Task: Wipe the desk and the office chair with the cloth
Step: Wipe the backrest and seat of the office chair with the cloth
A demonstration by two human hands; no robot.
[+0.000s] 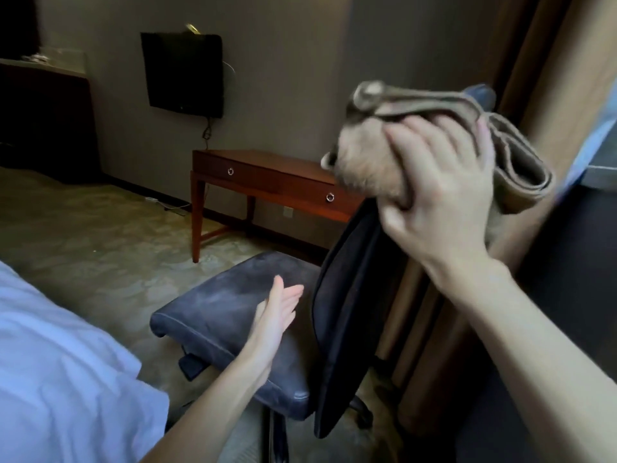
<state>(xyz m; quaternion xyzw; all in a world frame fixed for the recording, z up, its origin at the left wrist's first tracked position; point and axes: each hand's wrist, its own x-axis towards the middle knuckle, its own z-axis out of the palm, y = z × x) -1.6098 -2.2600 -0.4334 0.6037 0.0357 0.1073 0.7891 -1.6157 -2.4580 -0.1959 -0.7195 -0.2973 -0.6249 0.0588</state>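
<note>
My right hand (440,195) grips a bunched beige cloth (377,162) and holds it at the top edge of the dark backrest (350,295) of the office chair. The chair's grey-blue seat (217,309) lies below, in the middle of the view. My left hand (277,312) hovers over the seat with its fingers straight, holding nothing. The wooden desk (267,177) with two ring-pull drawers stands against the far wall, beyond the chair.
A white bed sheet (60,362) fills the lower left. A black TV (183,75) hangs on the wall above the desk. Brown curtains (547,78) hang at the right. Patterned carpet (100,235) covers the floor, and a dark cabinet (43,118) stands at the far left.
</note>
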